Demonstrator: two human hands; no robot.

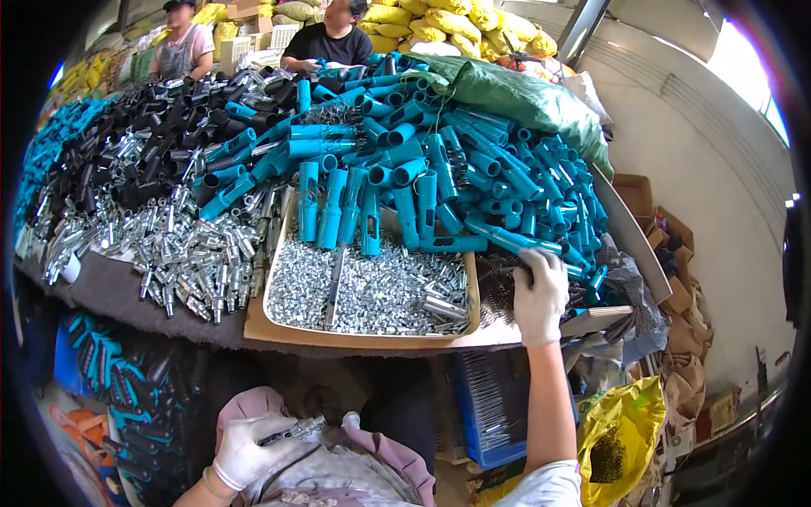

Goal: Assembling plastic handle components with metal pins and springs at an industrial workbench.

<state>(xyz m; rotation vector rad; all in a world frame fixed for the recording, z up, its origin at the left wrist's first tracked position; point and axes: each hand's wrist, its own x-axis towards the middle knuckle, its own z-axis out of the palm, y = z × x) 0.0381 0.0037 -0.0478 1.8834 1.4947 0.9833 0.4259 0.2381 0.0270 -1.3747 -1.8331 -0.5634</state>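
Note:
My left hand [252,448], in a white glove, is closed low over my lap around a silvery metal fitting [306,428]; a dark piece shows by its fingers, too small to name. My right hand [542,297], also gloved, reaches to the table's right part. Its fingers are bent and apart, with a dark gap beside the thumb, at the end of a long teal tube [498,234]. Dark coil springs [497,290] lie left of this hand. A heap of slotted teal tubes [405,160] rises behind it.
A shallow tray [475,314] of small metal pieces sits at the table's front edge. Left are piled silver fittings [198,262] and black tubes [152,160]. Below are a blue crate [498,456] and a yellow sack [629,422]. Two people [334,42] sit across the table.

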